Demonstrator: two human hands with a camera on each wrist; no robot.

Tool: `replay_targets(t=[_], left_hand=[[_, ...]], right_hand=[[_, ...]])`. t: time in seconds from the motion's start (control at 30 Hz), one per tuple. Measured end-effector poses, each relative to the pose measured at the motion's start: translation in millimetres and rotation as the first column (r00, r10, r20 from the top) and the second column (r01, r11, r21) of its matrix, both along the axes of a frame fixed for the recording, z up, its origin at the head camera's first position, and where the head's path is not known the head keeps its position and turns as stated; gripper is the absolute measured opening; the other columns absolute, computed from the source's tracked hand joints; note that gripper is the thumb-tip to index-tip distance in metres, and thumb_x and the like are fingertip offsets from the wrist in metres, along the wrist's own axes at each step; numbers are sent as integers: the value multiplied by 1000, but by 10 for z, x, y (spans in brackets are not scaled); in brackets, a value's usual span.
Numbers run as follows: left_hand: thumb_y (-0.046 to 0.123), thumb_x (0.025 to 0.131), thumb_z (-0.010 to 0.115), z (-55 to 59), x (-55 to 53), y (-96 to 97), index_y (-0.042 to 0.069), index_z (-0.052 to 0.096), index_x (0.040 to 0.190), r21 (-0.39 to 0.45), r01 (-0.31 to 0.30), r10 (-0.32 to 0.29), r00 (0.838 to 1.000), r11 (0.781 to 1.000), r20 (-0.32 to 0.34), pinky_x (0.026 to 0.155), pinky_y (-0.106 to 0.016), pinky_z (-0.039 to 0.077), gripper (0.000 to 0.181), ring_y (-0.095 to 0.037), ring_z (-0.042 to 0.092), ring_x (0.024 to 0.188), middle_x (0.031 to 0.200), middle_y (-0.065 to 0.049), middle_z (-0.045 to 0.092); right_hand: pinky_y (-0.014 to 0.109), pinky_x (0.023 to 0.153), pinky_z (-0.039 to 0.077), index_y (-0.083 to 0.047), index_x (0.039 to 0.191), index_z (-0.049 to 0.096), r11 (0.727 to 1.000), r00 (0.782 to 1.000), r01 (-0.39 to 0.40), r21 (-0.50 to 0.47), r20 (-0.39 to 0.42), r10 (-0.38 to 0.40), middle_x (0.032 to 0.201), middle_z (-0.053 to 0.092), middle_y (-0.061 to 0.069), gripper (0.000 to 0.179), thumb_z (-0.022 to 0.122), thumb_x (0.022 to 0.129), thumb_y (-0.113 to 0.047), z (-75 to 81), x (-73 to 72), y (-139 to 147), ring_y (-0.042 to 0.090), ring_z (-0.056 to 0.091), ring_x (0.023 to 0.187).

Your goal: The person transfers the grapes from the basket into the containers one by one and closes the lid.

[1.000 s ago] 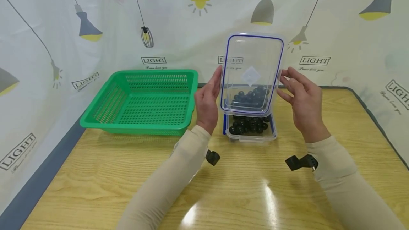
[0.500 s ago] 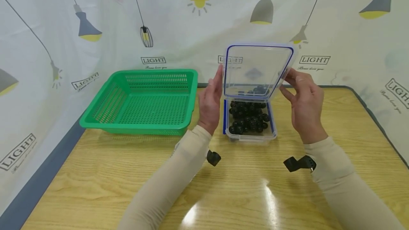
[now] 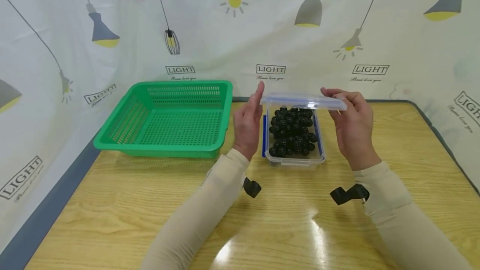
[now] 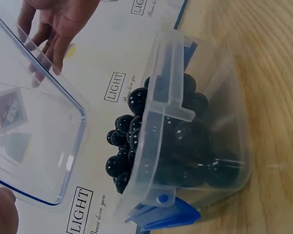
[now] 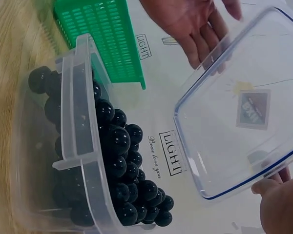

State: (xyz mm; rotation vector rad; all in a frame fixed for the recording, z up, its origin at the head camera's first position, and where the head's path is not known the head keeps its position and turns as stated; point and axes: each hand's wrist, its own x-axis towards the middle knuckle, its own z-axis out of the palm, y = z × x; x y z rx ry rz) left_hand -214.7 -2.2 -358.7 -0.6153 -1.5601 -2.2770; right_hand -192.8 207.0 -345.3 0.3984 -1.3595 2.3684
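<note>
A clear lid [image 3: 296,100] with a blue seal lies nearly level above the back of a clear plastic container [image 3: 300,162]. My left hand [image 3: 247,126] holds the lid's left edge, its fingers reaching along and behind that side. At the opposite edge, my right hand [image 3: 354,132] pinches the lid between thumb and fingers. Dark, glossy round grapes [image 3: 289,132] fill the container and rise above its rim in the right wrist view. A blue side latch [image 4: 168,214] hangs folded down from the container in the left wrist view.
A green perforated basket [image 3: 161,150] stands on the wooden table [image 3: 277,228], left of the container. Behind the table hangs a pale curtain [image 3: 210,20] printed with lamps and the word LIGHT.
The lid has tipped from nearly upright to nearly level, and more of the grapes show below it. Both hands have stayed at its sides. Container and basket have not moved.
</note>
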Motion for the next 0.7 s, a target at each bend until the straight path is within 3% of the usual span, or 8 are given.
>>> replay_targets(t=[0.07, 0.17, 0.3, 0.43, 0.7], left_hand=[[18, 106, 41, -18, 1, -1, -21, 61, 109, -8, -2, 2, 1000, 1000, 8, 105, -27, 37, 44, -14, 48, 130, 141, -13, 52], [4, 101, 44, -50, 2, -5, -11, 45, 137, -6, 10, -10, 1000, 1000, 11, 109, -31, 33, 39, -18, 38, 137, 149, -13, 40], [-16, 90, 43, -85, 0, 10, -8, 44, 139, -37, 6, -5, 999, 999, 35, 108, -32, 34, 50, -18, 39, 137, 147, -15, 41], [-25, 81, 41, -125, 0, 25, -9, 44, 139, -84, 6, 0, 997, 996, 74, 107, -29, 34, 60, -17, 38, 137, 147, -15, 41], [-25, 81, 41, -218, -29, 35, -7, 44, 140, -135, 18, -2, 993, 991, 117, 107, -28, 34, 61, -16, 37, 137, 148, -13, 41]], right_hand=[[31, 96, 47, 8, 100, 55, 999, 999, -38, -9, 5, 38, 119, 55, 23, 7, 48, 100, 5, -7, -3, 10, 35, 51, 124], [27, 93, 48, 9, 109, 55, 998, 997, -66, 14, 48, 65, 128, 52, 21, 19, 40, 98, 14, -20, -3, 32, 33, 45, 130], [26, 98, 45, 7, 117, 54, 995, 992, -54, 83, 121, 43, 137, 47, 18, 32, 33, 96, 19, -61, -9, 60, 29, 40, 136], [29, 101, 41, 7, 117, 52, 991, 988, -30, 131, 156, 9, 140, 44, 17, 33, 31, 96, 21, -102, -28, 79, 28, 39, 138], [27, 100, 42, 4, 124, 51, 979, 978, -29, 202, 210, -14, 145, 42, 16, 38, 30, 96, 21, -216, -80, 121, 26, 39, 137]])
